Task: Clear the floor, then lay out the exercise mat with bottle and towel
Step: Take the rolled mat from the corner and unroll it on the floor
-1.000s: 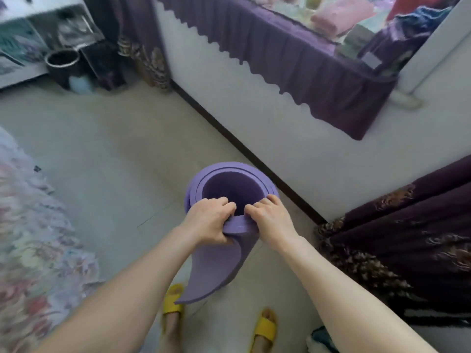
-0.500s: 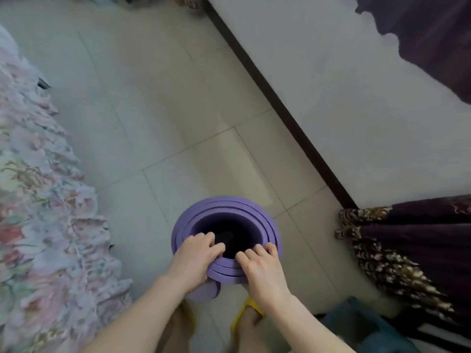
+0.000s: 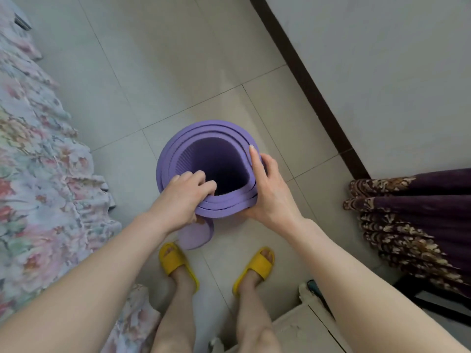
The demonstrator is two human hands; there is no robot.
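A rolled purple exercise mat (image 3: 204,138) stands on end on the pale tiled floor (image 3: 178,59), seen from above with its hollow core open. My left hand (image 3: 179,200) grips the near rim, fingers hooked inside the roll. My right hand (image 3: 267,187) wraps around the outside of the roll on the right, index finger along the rim. The mat's loose outer end (image 3: 197,233) hangs down just in front of my feet. No bottle or towel is in view.
A bed with a floral cover (image 3: 38,174) runs along the left. A white wall with a dark skirting board (image 3: 305,80) stands on the right, with a purple patterned curtain (image 3: 413,215) beyond it. A pale cabinet (image 3: 305,327) is at bottom right. My feet wear yellow slippers (image 3: 178,263).
The view has tipped down to look straight at the floor. My right hand has shifted from the near rim to the right side of the roll. The mat is held lower.
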